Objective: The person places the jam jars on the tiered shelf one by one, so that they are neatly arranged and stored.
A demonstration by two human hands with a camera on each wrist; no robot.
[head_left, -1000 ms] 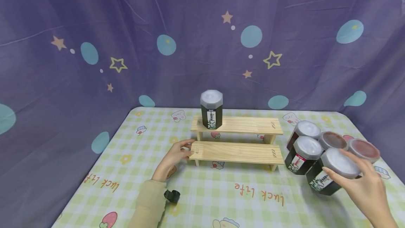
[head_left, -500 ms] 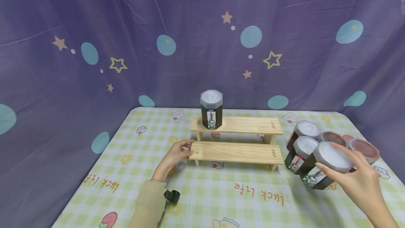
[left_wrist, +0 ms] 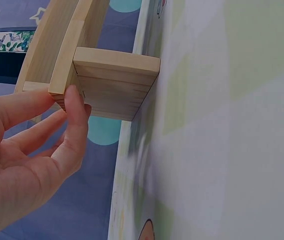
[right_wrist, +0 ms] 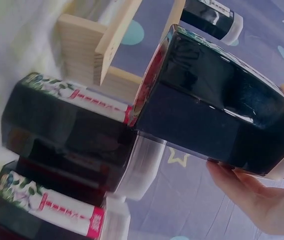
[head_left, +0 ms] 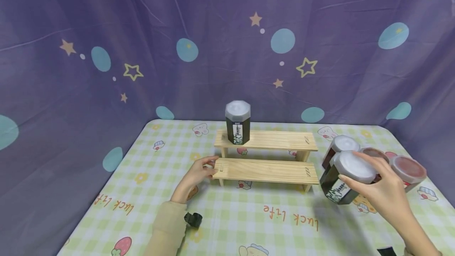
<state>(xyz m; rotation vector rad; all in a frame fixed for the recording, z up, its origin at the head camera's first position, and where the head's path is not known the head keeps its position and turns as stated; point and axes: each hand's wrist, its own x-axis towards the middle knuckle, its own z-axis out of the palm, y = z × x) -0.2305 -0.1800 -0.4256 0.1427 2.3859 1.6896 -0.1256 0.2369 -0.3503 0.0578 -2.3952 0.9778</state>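
Observation:
My right hand (head_left: 385, 189) grips a dark faceted jar (right_wrist: 216, 100) by its white lid, thumb in front and fingers behind. The jar hangs tilted, off the table, in front of other jars at the right, and partly hides them. My left hand (left_wrist: 37, 155) pinches the left end of the lower board of a two-step wooden rack (head_left: 266, 170), thumb on one face and fingers on the other. On the left part of the rack's upper step stands a similar jar (head_left: 237, 123) with a white lid.
Several more jars stand at the table's right, among them a white-lidded one (head_left: 345, 144) and a reddish-brown-topped one (head_left: 408, 168). A green checked cloth (head_left: 220, 224) covers the table. Behind hangs a purple curtain (head_left: 220, 82) with stars.
My right hand has lifted the jar and carried it left, from the front of the group to before the neighbouring white-lidded jar. The left hand stays on the rack's end.

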